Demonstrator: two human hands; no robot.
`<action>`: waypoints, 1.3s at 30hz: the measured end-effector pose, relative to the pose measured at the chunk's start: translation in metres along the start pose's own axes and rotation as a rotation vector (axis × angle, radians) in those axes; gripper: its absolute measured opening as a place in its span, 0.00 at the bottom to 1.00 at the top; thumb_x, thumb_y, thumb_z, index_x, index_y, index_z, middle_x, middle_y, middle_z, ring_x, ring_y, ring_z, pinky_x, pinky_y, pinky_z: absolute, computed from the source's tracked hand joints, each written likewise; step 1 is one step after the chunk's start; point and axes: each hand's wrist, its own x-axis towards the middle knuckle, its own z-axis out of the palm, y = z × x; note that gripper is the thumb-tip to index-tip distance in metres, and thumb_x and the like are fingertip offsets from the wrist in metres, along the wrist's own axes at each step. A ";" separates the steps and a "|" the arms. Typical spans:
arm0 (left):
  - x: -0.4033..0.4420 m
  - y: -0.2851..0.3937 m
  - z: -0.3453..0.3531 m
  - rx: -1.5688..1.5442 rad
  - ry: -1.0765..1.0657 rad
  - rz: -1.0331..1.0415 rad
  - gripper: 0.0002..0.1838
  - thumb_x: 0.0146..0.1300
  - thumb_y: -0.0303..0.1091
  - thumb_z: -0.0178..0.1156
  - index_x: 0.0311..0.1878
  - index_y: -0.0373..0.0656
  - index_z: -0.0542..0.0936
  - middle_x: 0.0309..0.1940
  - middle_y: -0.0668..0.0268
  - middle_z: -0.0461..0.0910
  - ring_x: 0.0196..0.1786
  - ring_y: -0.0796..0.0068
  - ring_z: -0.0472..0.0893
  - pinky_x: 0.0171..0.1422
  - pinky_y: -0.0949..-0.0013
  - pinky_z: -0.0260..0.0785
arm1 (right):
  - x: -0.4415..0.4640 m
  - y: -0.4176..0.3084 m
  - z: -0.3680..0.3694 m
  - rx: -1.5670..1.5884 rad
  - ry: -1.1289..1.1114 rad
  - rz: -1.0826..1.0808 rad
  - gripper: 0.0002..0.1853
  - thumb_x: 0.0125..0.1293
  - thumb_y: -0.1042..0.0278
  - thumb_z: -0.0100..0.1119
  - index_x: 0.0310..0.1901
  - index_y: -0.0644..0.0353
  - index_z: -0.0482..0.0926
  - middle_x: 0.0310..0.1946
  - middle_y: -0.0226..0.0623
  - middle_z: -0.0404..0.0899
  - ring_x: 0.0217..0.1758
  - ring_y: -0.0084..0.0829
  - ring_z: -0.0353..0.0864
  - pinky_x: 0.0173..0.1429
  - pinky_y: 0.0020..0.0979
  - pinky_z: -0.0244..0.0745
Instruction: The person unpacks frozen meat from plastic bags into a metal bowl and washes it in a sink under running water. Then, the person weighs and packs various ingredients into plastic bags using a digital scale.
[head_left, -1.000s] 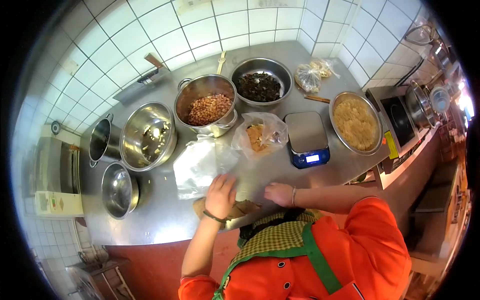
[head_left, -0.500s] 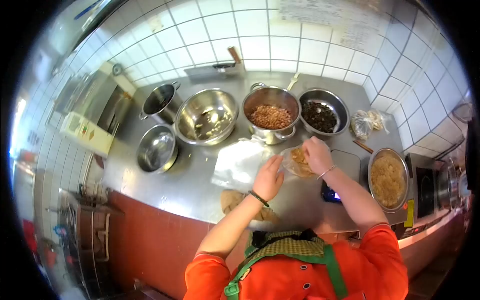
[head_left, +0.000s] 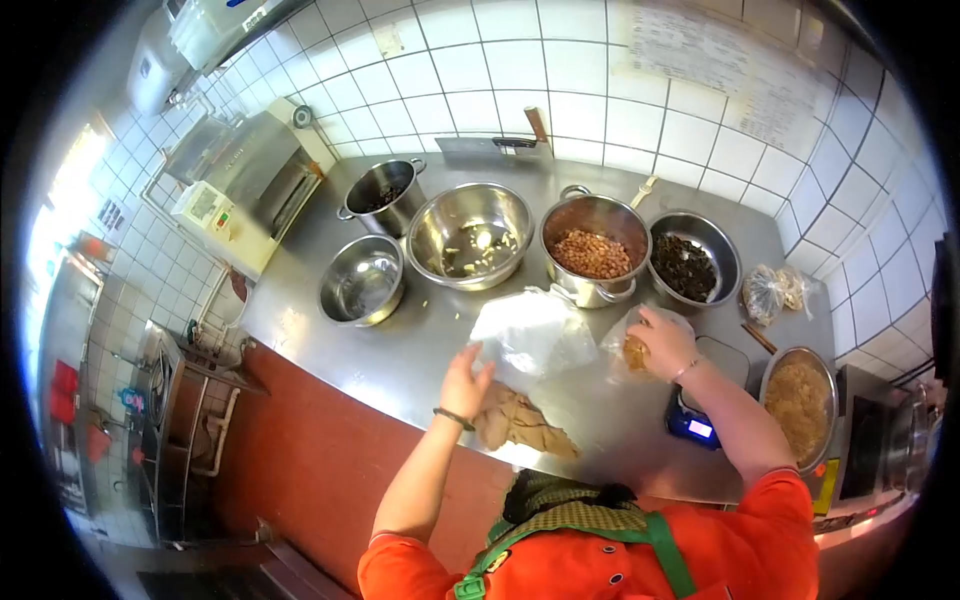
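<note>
My right hand [head_left: 668, 346] grips a clear plastic bag [head_left: 618, 350] with golden-brown food in its bottom, low over the steel table; its fingers partly cover the bag. My left hand [head_left: 466, 384] is open and holds nothing, fingers apart, just beside a crumpled brown cloth [head_left: 525, 424] at the table's front edge. Between the hands, toward the back, lies a pile of flat clear plastic bags [head_left: 533, 332]. To the right of my right hand a digital scale [head_left: 692, 424] stands with its display lit, partly behind my forearm.
Along the back stand a steel bowl with pale scraps [head_left: 425, 225], a pot of peanuts [head_left: 552, 232] and a bowl of dark pieces [head_left: 735, 262]. A bowl of tan crumbly food [head_left: 800, 400] is at right. A cleaver [head_left: 480, 149] leans on the wall. A machine [head_left: 225, 220] stands left.
My left hand has moved away from the plastic bag, left to the brown cloth. My right hand still holds the bag. The camera view has shifted, and the scale's display now shows.
</note>
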 end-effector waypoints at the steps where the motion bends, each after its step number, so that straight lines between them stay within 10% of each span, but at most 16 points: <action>1: 0.018 -0.005 -0.008 -0.003 0.001 0.008 0.27 0.55 0.39 0.57 0.58 0.40 0.65 0.52 0.53 0.70 0.51 0.55 0.72 0.53 0.58 0.65 | 0.000 0.002 0.005 -0.067 0.123 -0.093 0.04 0.50 0.72 0.49 0.28 0.55 0.73 0.29 0.39 0.74 0.37 0.40 0.74 0.41 0.39 0.68; 4: 0.080 -0.004 -0.034 -0.872 0.024 -0.582 0.34 0.57 0.38 0.56 0.64 0.42 0.55 0.53 0.63 0.70 0.45 0.72 0.75 0.44 0.68 0.67 | 0.004 0.012 0.005 -0.181 0.006 0.049 0.01 0.49 0.71 0.51 0.25 0.56 0.71 0.26 0.38 0.73 0.36 0.40 0.74 0.40 0.39 0.69; 9: 0.139 -0.051 -0.042 -1.120 -0.113 -0.504 0.35 0.60 0.34 0.53 0.67 0.46 0.48 0.60 0.65 0.62 0.48 0.64 0.75 0.45 0.63 0.69 | 0.011 -0.042 -0.027 -0.097 -0.101 0.303 0.05 0.48 0.76 0.52 0.29 0.59 0.72 0.30 0.41 0.73 0.40 0.43 0.73 0.45 0.39 0.68; 14: 0.112 -0.116 -0.080 -1.572 -0.039 -0.710 0.36 0.59 0.45 0.55 0.63 0.41 0.50 0.62 0.51 0.54 0.50 0.52 0.73 0.50 0.56 0.69 | 0.005 -0.099 -0.056 -0.114 0.262 0.240 0.17 0.49 0.78 0.54 0.44 0.64 0.73 0.49 0.47 0.70 0.52 0.46 0.67 0.55 0.37 0.64; 18: 0.105 -0.168 -0.129 -1.612 0.465 -0.919 0.24 0.58 0.47 0.54 0.45 0.34 0.66 0.46 0.46 0.70 0.43 0.50 0.76 0.40 0.55 0.75 | 0.007 -0.141 -0.048 -0.036 0.298 0.209 0.14 0.49 0.78 0.54 0.41 0.64 0.74 0.45 0.46 0.72 0.48 0.47 0.70 0.53 0.38 0.65; 22: 0.115 -0.210 -0.150 -1.528 0.473 -0.823 0.11 0.54 0.26 0.46 0.38 0.28 0.68 0.40 0.50 0.73 0.40 0.51 0.77 0.44 0.54 0.77 | 0.019 -0.170 -0.030 0.015 0.209 0.151 0.14 0.49 0.79 0.54 0.41 0.64 0.74 0.43 0.46 0.73 0.46 0.46 0.71 0.51 0.36 0.67; 29: 0.112 -0.253 -0.166 -1.501 0.475 -0.857 0.14 0.52 0.26 0.47 0.41 0.26 0.64 0.39 0.49 0.70 0.42 0.48 0.75 0.43 0.53 0.77 | 0.039 -0.199 -0.002 0.031 0.137 0.055 0.14 0.48 0.77 0.56 0.40 0.62 0.75 0.42 0.43 0.73 0.44 0.43 0.73 0.48 0.35 0.69; 35: 0.104 -0.198 -0.173 -1.697 0.318 -0.745 0.23 0.63 0.41 0.49 0.50 0.27 0.67 0.51 0.47 0.69 0.54 0.54 0.70 0.58 0.58 0.67 | 0.030 -0.190 0.003 0.051 0.146 0.104 0.12 0.49 0.76 0.56 0.38 0.60 0.73 0.36 0.41 0.73 0.40 0.43 0.73 0.44 0.35 0.69; 39: 0.091 -0.115 -0.092 -1.491 -0.354 -0.770 0.23 0.62 0.46 0.49 0.50 0.35 0.67 0.50 0.51 0.69 0.52 0.57 0.72 0.53 0.62 0.69 | 0.020 -0.185 0.005 0.073 0.183 0.110 0.11 0.49 0.75 0.56 0.37 0.59 0.73 0.34 0.39 0.72 0.38 0.41 0.73 0.41 0.35 0.70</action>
